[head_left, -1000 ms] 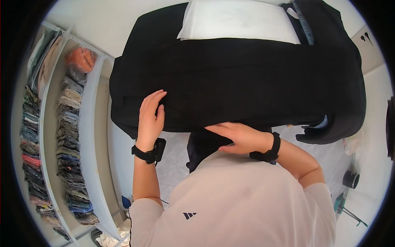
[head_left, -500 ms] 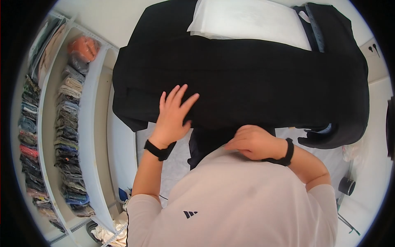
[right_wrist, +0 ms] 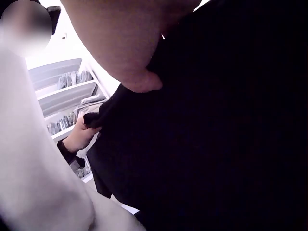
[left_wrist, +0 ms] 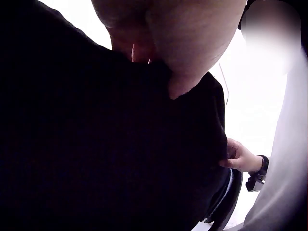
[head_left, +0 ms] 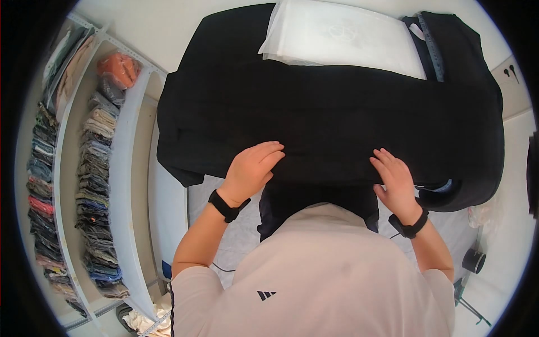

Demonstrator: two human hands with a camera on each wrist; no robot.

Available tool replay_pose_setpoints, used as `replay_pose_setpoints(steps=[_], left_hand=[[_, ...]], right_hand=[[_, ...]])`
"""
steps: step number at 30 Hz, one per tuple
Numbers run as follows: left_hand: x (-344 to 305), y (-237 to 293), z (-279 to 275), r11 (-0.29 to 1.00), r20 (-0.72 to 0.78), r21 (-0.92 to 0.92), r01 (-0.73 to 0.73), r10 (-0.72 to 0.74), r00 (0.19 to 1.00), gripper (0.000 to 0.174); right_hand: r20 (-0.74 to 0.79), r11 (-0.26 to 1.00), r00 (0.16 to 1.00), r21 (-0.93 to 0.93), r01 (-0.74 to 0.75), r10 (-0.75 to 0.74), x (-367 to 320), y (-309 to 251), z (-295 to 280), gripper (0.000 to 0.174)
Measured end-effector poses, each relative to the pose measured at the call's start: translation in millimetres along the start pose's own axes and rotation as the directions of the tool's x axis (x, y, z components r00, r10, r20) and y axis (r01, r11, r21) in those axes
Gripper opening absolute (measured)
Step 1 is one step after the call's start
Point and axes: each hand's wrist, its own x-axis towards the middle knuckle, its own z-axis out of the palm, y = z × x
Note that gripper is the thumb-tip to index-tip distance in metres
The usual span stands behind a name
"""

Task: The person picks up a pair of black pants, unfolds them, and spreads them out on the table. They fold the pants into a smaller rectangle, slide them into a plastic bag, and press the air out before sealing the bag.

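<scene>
A large black cloth [head_left: 325, 118] lies spread in front of the person, its near edge toward the body. At that edge, left of the middle, the left hand [head_left: 251, 165] grips the cloth, fingers over the top. The right hand [head_left: 396, 188] pinches the same edge farther right. Its thumb [right_wrist: 149, 83] presses one side of the cloth in the right wrist view, while its fingers are mostly hidden behind the fabric. A flat white plastic packet [head_left: 342, 36] rests at the far side, beside a denim strip [head_left: 432, 50].
On the left stands a white shelf unit [head_left: 126, 185] with stacks of folded clothes [head_left: 98, 191] and an orange bundle [head_left: 119, 70]. A black cylinder [head_left: 474, 260] is low at the right. Dark fabric [head_left: 314, 199] hangs between cloth and body.
The left hand has moved right along the near edge and its spread fingers have closed together. The right hand has swung away from the body to the cloth's edge on the right.
</scene>
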Motion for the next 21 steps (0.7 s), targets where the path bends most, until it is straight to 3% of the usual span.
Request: replay_pose_setpoints(steps=[3,5,9,10,11,12,13,14,17,21], left_hand=[[7.7,2.0,-11.0,0.987,0.028,-0.094,0.132,-0.13,0.991,0.028],[15.4,1.5,-15.9,0.968,0.046,-0.152,0.2,-0.196,0.98,0.024],[39.0,-8.0,-13.7,0.967,-0.077,-0.137,0.213,-0.225,0.971,0.02],[45.0,-8.6,-11.7,0.944,-0.103,-0.138,0.298,-0.313,0.944,0.019],[50.7,-9.3,-10.0,0.914,-0.129,-0.141,0.379,-0.397,0.909,0.019],[55.3,-10.4,-7.5,0.918,-0.133,-0.137,0.373,-0.39,0.911,0.019],[58.8,-11.7,-4.5,0.887,-0.104,-0.07,0.456,-0.461,0.881,0.02],[61.0,-12.9,-2.1,0.845,-0.081,-0.001,0.534,-0.533,0.842,0.022],[61.2,-15.9,2.4,0.806,-0.016,0.157,0.57,-0.575,0.818,0.029],[54.5,-22.4,3.4,0.821,-0.028,0.212,0.53,-0.537,0.843,0.031]], right_hand=[[-0.054,0.998,0.998,0.049,-0.026,0.029,-6.7,22.7,-10.0,0.051],[0.002,0.981,0.988,0.122,-0.151,0.152,-3.2,34.7,-23.1,0.042],[0.114,0.89,0.935,0.287,-0.355,0.336,21.6,55.3,-45.7,0.024],[0.117,0.854,0.926,0.359,-0.377,0.36,29.1,61.1,-46.8,0.02],[0.142,0.849,0.914,0.338,-0.406,0.381,34.8,71.3,-46.4,0.023],[0.247,0.806,0.86,0.305,-0.507,0.447,43.2,77.4,-49.7,0.026],[0.348,0.757,0.789,0.261,-0.6,0.506,49.8,81.6,-53.1,0.028],[0.343,0.758,0.792,0.263,-0.596,0.504,51.3,87.4,-51.1,0.028],[0.293,0.757,0.805,0.283,-0.589,0.516,53.9,98.9,-42.8,0.028],[0.301,0.759,0.757,0.14,-0.636,0.58,56.0,98.4,-45.7,0.031]])
